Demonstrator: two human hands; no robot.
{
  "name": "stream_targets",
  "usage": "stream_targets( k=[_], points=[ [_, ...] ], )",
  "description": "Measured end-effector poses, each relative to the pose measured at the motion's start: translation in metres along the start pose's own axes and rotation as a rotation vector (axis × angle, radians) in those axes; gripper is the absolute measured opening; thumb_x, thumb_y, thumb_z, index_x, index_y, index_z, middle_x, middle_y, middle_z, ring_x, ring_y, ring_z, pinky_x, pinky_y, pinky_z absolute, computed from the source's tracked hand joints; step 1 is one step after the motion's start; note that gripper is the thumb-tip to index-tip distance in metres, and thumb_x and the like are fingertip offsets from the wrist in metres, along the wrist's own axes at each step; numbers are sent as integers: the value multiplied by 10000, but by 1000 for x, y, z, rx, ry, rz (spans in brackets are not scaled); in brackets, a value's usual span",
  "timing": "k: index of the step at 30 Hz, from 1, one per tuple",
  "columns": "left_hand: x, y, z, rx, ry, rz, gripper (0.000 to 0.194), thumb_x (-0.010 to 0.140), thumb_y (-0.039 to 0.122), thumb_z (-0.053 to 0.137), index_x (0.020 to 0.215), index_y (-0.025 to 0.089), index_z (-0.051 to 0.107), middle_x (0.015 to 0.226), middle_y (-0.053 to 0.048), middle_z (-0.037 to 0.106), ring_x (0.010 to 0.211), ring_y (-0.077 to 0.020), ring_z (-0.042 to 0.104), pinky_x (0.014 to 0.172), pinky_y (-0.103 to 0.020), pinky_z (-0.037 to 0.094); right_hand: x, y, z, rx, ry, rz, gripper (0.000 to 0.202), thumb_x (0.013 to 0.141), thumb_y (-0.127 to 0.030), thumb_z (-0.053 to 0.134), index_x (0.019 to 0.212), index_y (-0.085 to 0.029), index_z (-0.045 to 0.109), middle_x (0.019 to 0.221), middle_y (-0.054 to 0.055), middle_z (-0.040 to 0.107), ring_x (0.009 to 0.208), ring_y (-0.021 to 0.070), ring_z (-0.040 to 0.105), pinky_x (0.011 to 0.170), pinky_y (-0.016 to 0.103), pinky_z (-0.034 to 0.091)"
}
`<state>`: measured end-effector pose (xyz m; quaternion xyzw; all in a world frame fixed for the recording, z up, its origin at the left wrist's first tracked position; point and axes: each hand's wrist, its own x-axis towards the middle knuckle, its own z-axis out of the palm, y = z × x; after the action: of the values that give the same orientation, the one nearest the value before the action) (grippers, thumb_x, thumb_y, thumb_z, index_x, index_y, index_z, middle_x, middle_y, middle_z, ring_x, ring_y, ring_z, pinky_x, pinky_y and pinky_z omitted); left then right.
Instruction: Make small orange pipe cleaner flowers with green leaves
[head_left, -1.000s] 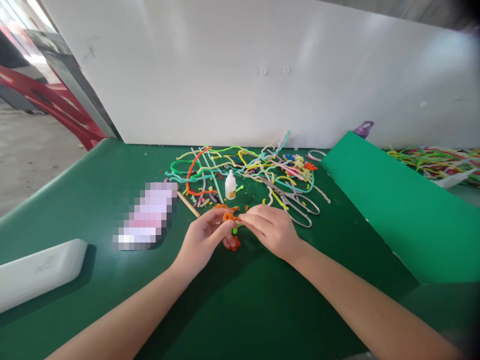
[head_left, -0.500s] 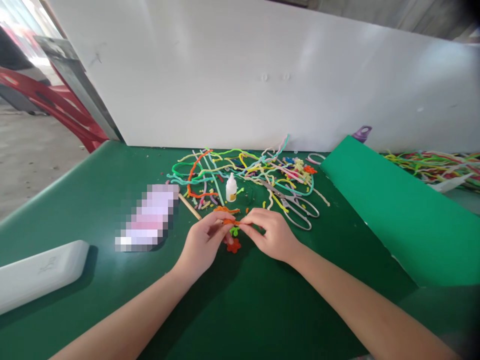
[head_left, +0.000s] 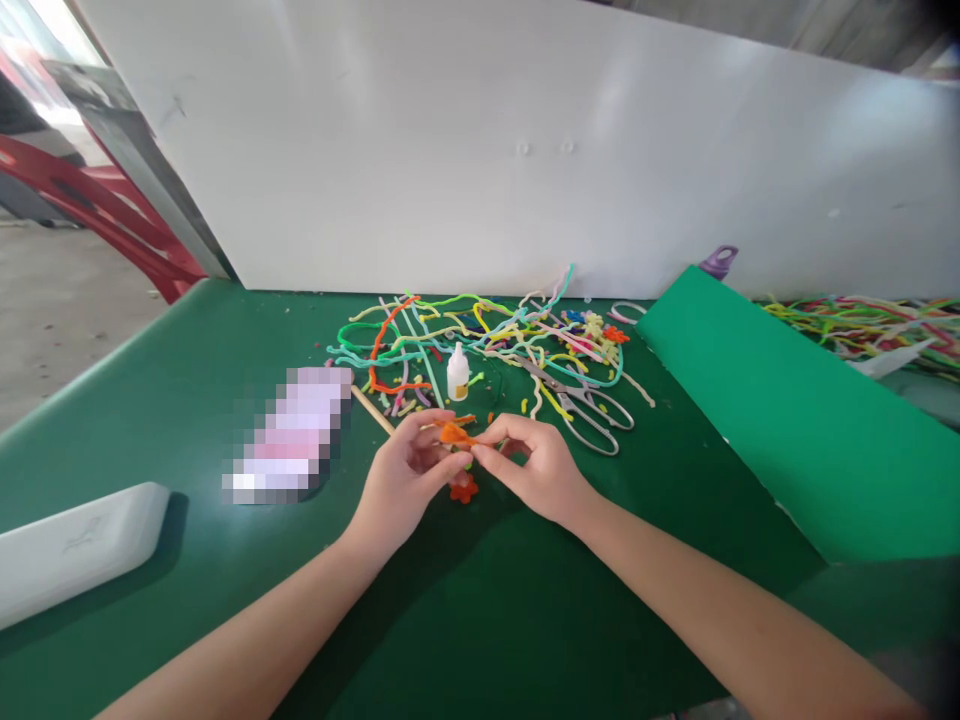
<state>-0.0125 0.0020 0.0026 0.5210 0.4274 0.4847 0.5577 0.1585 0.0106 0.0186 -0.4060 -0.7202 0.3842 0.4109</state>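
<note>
Both of my hands meet over the middle of the green table, around a fuzzy orange pipe cleaner [head_left: 453, 433] bent into a small loop. My right hand [head_left: 536, 468] pinches its right end between thumb and fingertips. Curled about the loop from the left is my left hand [head_left: 409, 478], its thumb against the lower side; the exact contact is partly hidden. Just under the fingers shows an orange-red fuzzy flower [head_left: 463, 489], with a bit of green near it. A small white glue bottle [head_left: 457, 373] stands upright beyond my hands.
Scissors [head_left: 589, 408] lie right of the bottle, by a tangle of colourful pipe cleaners [head_left: 405, 345]. A wooden stick [head_left: 371, 408], a blurred-out phone-like object [head_left: 289, 435] and a white case [head_left: 90, 545] are at left. A green board [head_left: 802, 420] lies right; a white panel [head_left: 450, 150] stands behind.
The orange pipe cleaner has turned up between my fingers, so its loop shows more. My left fingers have spread a little. The whole view has shifted slightly.
</note>
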Motion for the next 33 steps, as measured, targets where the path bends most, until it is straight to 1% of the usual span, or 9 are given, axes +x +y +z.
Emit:
stream_targets(
  k=[5, 10, 15, 19, 22, 25, 28, 30, 33],
  points=[
    [1, 0, -1, -46, -38, -31, 161, 737, 254, 696, 807, 150, 595, 797, 9, 620, 599, -83, 590, 596, -212, 507, -4, 4, 4, -291, 76, -257, 59, 832, -218, 566, 808, -186, 609, 723, 11, 623, 634, 115, 551, 581, 242, 435],
    [-1, 2, -3, -11, -63, 7, 131, 823, 292, 605, 861, 167, 593, 597, 44, 567, 555, -81, 549, 579, -202, 463, -4, 10, 1, -521, 67, -434, 93, 878, -201, 511, 858, -185, 600, 790, 44, 646, 752, 147, 585, 695, 273, 461],
    [1, -1, -4, 90, -35, -10, 165, 839, 309, 576, 932, 174, 596, 588, 42, 573, 540, -89, 562, 565, -206, 464, -2, 13, -5, -563, 5, -438, 122, 888, -209, 490, 891, -167, 605, 809, 56, 636, 770, 153, 567, 699, 276, 448],
    [1, -3, -5, 209, -8, 20, 159, 850, 300, 551, 946, 183, 599, 593, 37, 581, 557, -103, 575, 589, -218, 484, 0, 5, -7, -365, -30, -253, 156, 888, -244, 482, 825, -169, 603, 762, 33, 601, 708, 132, 535, 658, 266, 415],
    [-1, -3, -5, 331, 7, 110, 114, 854, 269, 542, 914, 191, 599, 663, 23, 599, 570, -105, 590, 595, -221, 484, 3, 0, -6, -98, -91, 69, 180, 858, -300, 523, 761, -170, 600, 673, 5, 569, 599, 107, 491, 582, 254, 373],
    [-3, -1, -3, 465, 13, 284, 73, 859, 208, 529, 877, 195, 599, 830, 2, 608, 578, -85, 596, 642, -226, 482, 5, 2, -4, 316, -152, 418, 212, 789, -330, 599, 678, -153, 563, 550, -29, 480, 505, 80, 425, 493, 231, 288],
    [-5, -1, -1, 527, 5, 389, 94, 865, 183, 515, 883, 201, 606, 860, -2, 595, 588, -83, 595, 686, -237, 480, 7, 6, -3, 661, -206, 621, 255, 713, -325, 661, 620, -148, 504, 524, -62, 372, 473, 55, 354, 450, 213, 180],
    [-5, -2, -1, 505, -19, 372, 90, 861, 196, 524, 892, 204, 609, 858, -4, 598, 595, -91, 603, 673, -242, 486, 8, 6, -5, 683, -266, 648, 267, 693, -344, 678, 628, -147, 510, 525, -66, 360, 468, 52, 340, 442, 209, 151],
    [-4, -3, -2, 416, -8, 244, 98, 843, 248, 559, 923, 208, 598, 789, 3, 622, 579, -112, 619, 618, -243, 495, 13, 1, -19, 363, -238, 555, 264, 700, -399, 676, 747, -153, 592, 550, -40, 467, 470, 63, 375, 450, 208, 232]
  ],
)
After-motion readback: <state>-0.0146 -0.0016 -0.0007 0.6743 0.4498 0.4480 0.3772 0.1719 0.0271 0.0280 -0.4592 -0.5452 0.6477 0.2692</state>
